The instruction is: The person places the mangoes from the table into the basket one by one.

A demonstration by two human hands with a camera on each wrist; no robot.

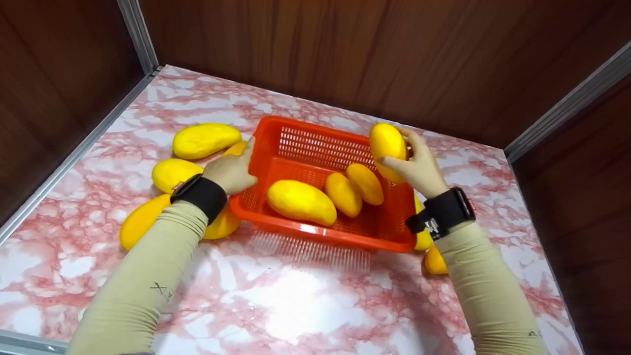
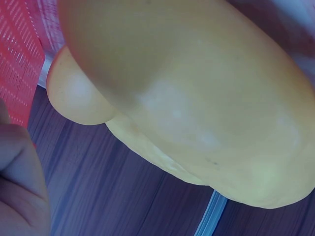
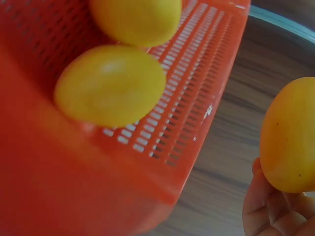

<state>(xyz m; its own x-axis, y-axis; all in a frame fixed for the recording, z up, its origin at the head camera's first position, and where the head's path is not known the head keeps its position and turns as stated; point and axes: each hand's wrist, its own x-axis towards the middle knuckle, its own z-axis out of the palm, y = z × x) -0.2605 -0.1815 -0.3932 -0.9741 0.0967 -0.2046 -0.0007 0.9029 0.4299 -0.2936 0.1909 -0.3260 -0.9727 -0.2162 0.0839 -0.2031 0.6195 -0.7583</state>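
Observation:
A red plastic basket (image 1: 320,235) with slotted walls stands on the marbled table and holds three yellow mangoes, among them a large one (image 1: 301,202) at the front and a smaller one (image 1: 365,184) toward the right. My left hand (image 1: 230,172) grips the basket's left rim, with the thumb on the inner side; its other fingers are partly hidden. Above the right end of the basket, my right hand (image 1: 419,165) holds another mango (image 1: 387,143) between thumb and fingers. The right wrist view shows that held mango (image 3: 290,137) outside the basket's wall (image 3: 206,113).
Several mangoes lie left of the basket, including one at the back (image 1: 206,140) and one under the left forearm (image 1: 143,222). More lie at its right, one partly behind the right wrist (image 1: 436,261). Brown wooden panels (image 1: 315,54) enclose the table (image 1: 315,305).

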